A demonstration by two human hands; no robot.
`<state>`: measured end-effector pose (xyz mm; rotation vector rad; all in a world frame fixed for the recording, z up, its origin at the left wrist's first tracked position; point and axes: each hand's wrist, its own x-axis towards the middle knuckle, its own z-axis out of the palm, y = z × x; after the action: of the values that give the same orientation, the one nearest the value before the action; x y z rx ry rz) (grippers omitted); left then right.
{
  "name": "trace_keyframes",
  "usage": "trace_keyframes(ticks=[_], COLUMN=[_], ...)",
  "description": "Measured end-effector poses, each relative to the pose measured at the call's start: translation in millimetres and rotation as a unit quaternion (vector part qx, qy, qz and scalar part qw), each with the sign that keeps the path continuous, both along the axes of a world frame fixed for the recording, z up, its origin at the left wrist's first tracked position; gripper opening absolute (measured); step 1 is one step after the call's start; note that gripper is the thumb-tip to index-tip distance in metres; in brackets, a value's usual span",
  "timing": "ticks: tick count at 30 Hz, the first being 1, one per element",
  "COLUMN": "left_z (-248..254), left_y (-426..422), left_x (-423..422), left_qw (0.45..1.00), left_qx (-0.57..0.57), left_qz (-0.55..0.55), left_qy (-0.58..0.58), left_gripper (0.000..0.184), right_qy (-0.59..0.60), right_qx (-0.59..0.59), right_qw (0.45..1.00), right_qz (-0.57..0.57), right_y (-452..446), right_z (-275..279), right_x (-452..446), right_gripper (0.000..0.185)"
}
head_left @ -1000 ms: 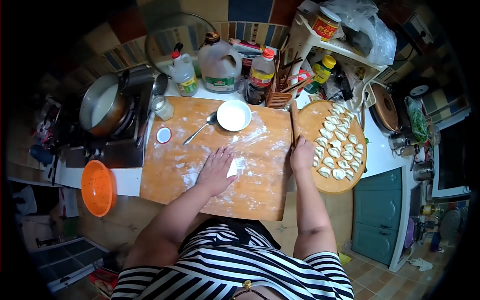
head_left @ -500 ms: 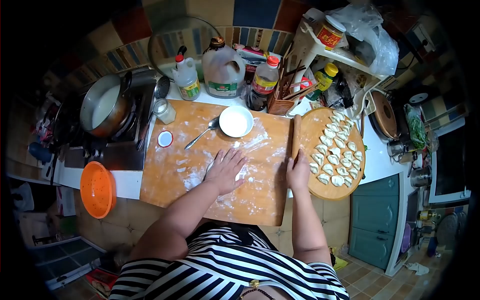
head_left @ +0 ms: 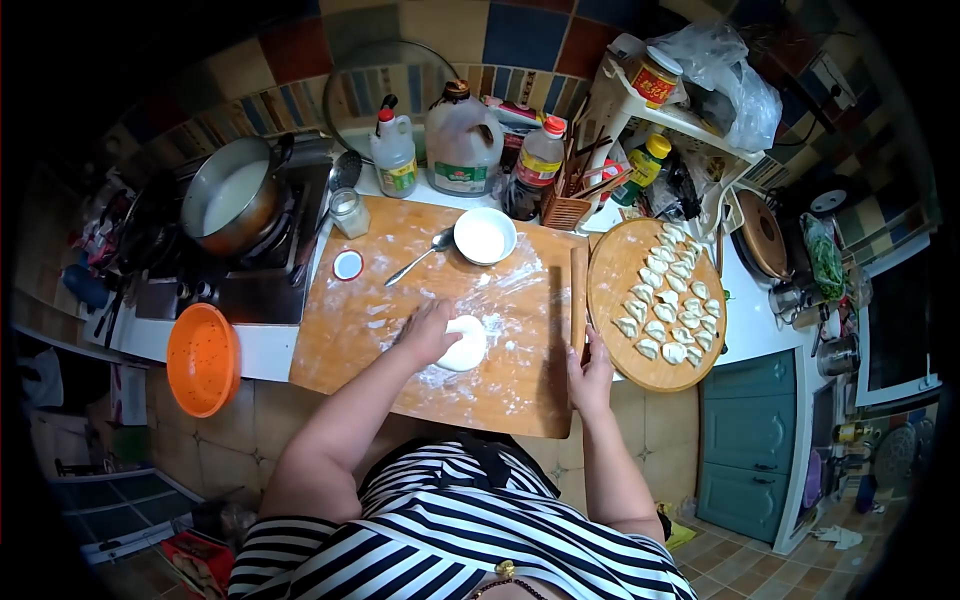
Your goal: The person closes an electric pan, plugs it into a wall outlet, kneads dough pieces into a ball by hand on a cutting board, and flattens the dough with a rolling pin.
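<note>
A flat, round white piece of dough (head_left: 466,345) lies on the floured wooden board (head_left: 345,350). My left hand (head_left: 428,331) is at its left edge, the thumb over the dough and the fingers closed in at the rim; the fingertips are partly hidden. At the board's right side, my right hand (head_left: 590,376) grips the lower end of a wooden rolling pin (head_left: 579,290), which points away from me. Beyond the dough stand a white bowl of flour (head_left: 485,236) and a metal spoon (head_left: 415,260).
Right of the pin, a round board (head_left: 620,255) bears several folded dumplings (head_left: 665,312). A glass jar (head_left: 349,213) and its lid (head_left: 348,265) are at the back left. A pot (head_left: 230,200) sits on the stove, an orange basin (head_left: 203,360) at the counter edge. Bottles (head_left: 465,145) line the wall.
My left hand was spread flat over the dough; it has drawn left to the edge, uncovering the dough. The right hand stays at the rolling pin. The whole view has shifted slightly.
</note>
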<state>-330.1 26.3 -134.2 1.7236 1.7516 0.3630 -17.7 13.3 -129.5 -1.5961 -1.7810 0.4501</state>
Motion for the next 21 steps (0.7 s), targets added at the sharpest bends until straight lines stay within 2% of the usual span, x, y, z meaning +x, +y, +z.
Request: trace_keyframes(ticks=[2, 3, 6, 7, 10, 11, 14, 16, 17, 21], left_z=[2, 10, 23, 38, 37, 30, 1, -4, -6, -5], left_y=[-9, -17, -38, -45, -54, -45, -20, -17, -16, -10], left_x=[3, 6, 4, 5, 5, 9, 40, 46, 47, 43], left_qw=[0.99, 0.99, 0.975, 0.979, 0.968, 0.984, 0.962, 0.956, 0.953, 0.943], left_qx=[-0.021, 0.049, 0.211, 0.167, 0.22, 0.146, 0.194, 0.128, 0.11, 0.094], left_qz=[0.061, 0.057, -0.066, -0.118, -0.121, -0.098, -0.143, -0.202, -0.215, -0.239], left_qy=[-0.129, -0.117, -0.032, 0.015, 0.004, 0.036, 0.125, 0.171, 0.183, 0.21], left_gripper=[0.03, 0.034, 0.041, 0.052, 0.055, 0.064, 0.069, 0.073, 0.074, 0.078], right_qy=[0.002, 0.002, 0.021, 0.021, 0.026, 0.029, 0.035, 0.035, 0.05, 0.073], right_qx=[0.009, 0.012, -0.037, -0.047, -0.044, -0.025, -0.032, -0.016, -0.068, -0.125], right_qw=[1.0, 1.0, 0.999, 0.999, 0.999, 0.999, 0.998, 0.998, 0.996, 0.988], right_qz=[0.007, 0.009, 0.003, 0.003, 0.009, 0.016, 0.028, 0.044, 0.041, 0.059], right_y=[-2, -4, -12, -15, -19, -19, -25, -26, -31, -44], right_z=[-1, -2, 12, 10, 0, -9, -12, -13, -10, -9], right_x=[-1, -2, -8, -8, -6, -4, -10, -17, -17, -22], right_gripper=[0.051, 0.051, 0.051, 0.051, 0.051, 0.051, 0.05, 0.049, 0.049, 0.05])
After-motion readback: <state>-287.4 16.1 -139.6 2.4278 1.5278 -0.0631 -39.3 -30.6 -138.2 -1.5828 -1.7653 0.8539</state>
